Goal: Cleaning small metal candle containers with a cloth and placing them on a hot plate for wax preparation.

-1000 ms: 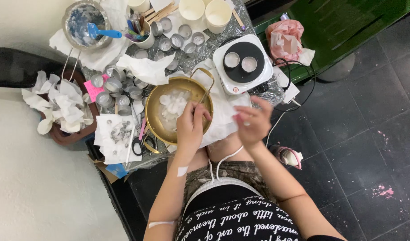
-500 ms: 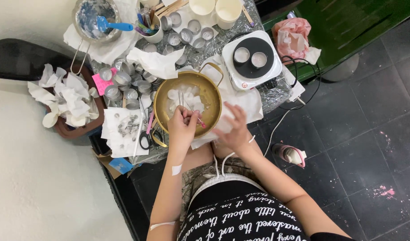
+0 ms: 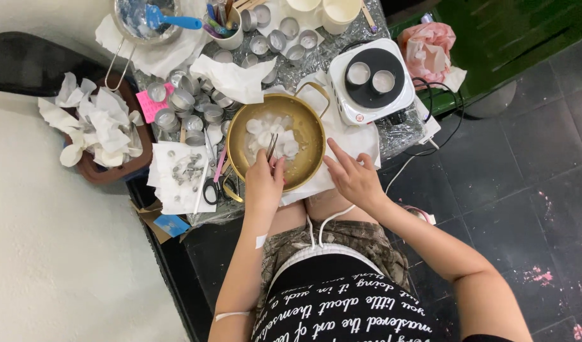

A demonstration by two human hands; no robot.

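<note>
Tweezers in gold pan (left hand)

A white hot plate holding two small tins stands at the table's right. Empty metal tealight cups crowd the left, near scissors and a brown tray of crumpled tissue.

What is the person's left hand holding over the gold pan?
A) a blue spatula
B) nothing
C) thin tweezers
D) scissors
C: the left hand grips thin tweezers whose tips reach among the white pieces in the gold pan.
</note>
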